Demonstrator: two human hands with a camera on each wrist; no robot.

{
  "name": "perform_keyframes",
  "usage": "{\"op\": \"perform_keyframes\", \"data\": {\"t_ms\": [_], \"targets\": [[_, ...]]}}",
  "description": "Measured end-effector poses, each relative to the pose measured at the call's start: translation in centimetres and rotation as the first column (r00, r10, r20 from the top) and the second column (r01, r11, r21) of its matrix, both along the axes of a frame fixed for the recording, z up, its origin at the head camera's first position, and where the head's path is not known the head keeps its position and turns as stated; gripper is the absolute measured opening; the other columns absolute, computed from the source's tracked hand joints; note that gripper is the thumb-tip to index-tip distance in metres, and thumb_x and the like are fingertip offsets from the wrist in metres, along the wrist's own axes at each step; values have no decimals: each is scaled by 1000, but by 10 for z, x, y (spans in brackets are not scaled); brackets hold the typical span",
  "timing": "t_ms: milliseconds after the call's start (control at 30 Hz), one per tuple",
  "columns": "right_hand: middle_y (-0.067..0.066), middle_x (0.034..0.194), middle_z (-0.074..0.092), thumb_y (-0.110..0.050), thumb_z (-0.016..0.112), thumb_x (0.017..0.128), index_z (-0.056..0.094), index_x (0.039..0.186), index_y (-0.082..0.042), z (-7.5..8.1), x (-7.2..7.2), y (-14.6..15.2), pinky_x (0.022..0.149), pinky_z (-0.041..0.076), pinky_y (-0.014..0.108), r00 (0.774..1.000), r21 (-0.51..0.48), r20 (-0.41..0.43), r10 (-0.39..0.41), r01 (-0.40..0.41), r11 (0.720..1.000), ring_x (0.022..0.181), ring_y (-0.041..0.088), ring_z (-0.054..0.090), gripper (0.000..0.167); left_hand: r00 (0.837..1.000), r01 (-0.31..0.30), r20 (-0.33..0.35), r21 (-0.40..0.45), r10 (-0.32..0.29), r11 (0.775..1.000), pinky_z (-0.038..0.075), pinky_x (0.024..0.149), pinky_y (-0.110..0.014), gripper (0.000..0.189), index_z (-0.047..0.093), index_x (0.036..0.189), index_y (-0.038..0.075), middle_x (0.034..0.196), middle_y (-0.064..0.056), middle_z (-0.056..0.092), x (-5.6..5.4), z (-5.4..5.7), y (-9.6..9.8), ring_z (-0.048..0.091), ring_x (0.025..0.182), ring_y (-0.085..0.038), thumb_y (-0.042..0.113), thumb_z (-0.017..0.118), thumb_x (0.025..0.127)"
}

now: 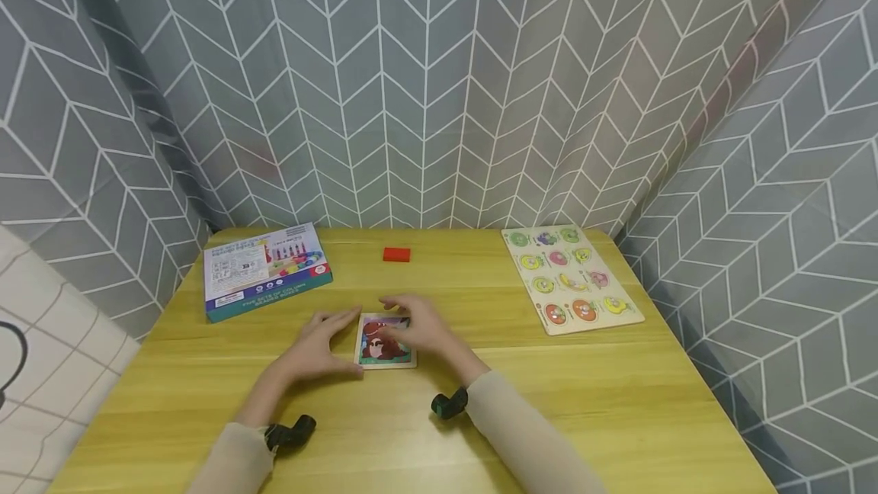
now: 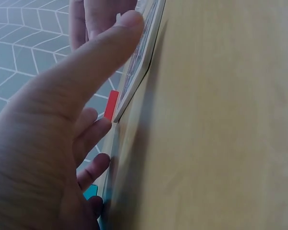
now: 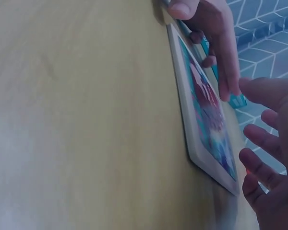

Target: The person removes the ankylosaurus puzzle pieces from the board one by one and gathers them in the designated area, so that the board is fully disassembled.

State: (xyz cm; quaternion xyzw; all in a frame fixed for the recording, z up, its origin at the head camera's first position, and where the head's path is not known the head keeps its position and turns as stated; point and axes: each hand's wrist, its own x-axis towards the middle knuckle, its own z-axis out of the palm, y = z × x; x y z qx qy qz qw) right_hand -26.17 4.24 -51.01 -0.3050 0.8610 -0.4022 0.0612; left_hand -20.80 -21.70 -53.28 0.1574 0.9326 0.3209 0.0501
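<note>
A small square picture puzzle (image 1: 386, 354) with a pale frame and a reddish-brown figure lies flat on the table in the head view. Along its left side is my left hand (image 1: 317, 349), thumb by the near corner and fingers spread toward the far corner. My right hand (image 1: 421, 328) is over the puzzle's right side, thumb reaching across the picture and hiding part of it. In the right wrist view the right-hand fingers (image 3: 264, 139) are loosely bent beside the puzzle (image 3: 204, 110), with nothing gripped. The left thumb (image 2: 105, 52) overlaps the puzzle's edge in the left wrist view.
A red block (image 1: 396, 255) lies beyond the puzzle. At the back left sits a printed cardboard box (image 1: 322, 274) with a teal side. A pale board with several colourful fruit pieces (image 1: 572, 280) lies at the right. Patterned curtains (image 1: 398, 97) hang behind the wooden table (image 1: 549, 418).
</note>
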Motion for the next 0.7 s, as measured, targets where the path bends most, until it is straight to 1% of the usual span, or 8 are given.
{"op": "perform_keyframes", "data": {"t_ms": [133,300,467,567,700], "targets": [[9,133,72,-24,82,95,68,140,-7,-5,-1,-7,99,55,32,1000,-4,-16,24,-24,1000,118,24,68,50,1000,12,-10,0,-12,1000,38,107,-72,116,41,166,24,162,-16,47,0,-1,0,39,134,-37,65,92,70],[12,127,72,-17,78,98,70,137,-4,-9,-1,-12,96,56,29,998,4,-24,55,-55,998,114,24,70,42,999,25,-25,-3,-25,1000,37,106,-69,114,42,165,21,160,-15,49,0,-2,-1,40,133,-35,63,92,71],[9,123,72,-16,76,100,73,133,-6,-11,-2,-15,94,55,26,998,62,-33,48,-46,997,110,19,68,35,999,26,-28,-13,-26,1000,36,107,-70,112,43,164,19,160,-14,48,0,-3,0,39,136,-38,62,92,73],[7,120,70,-16,75,100,76,128,-8,-12,-4,-16,92,54,26,997,106,-51,52,-46,993,106,17,64,30,999,25,-29,-15,-25,1000,38,106,-70,110,43,164,19,159,-14,48,1,-3,0,39,137,-39,61,91,74],[7,119,67,-18,75,100,78,123,-11,-12,-6,-16,91,52,27,997,137,-53,61,-53,989,103,16,61,24,999,23,-27,-5,-24,1000,38,106,-70,109,44,164,18,158,-15,49,1,-2,-1,40,135,-39,60,91,75]]}}
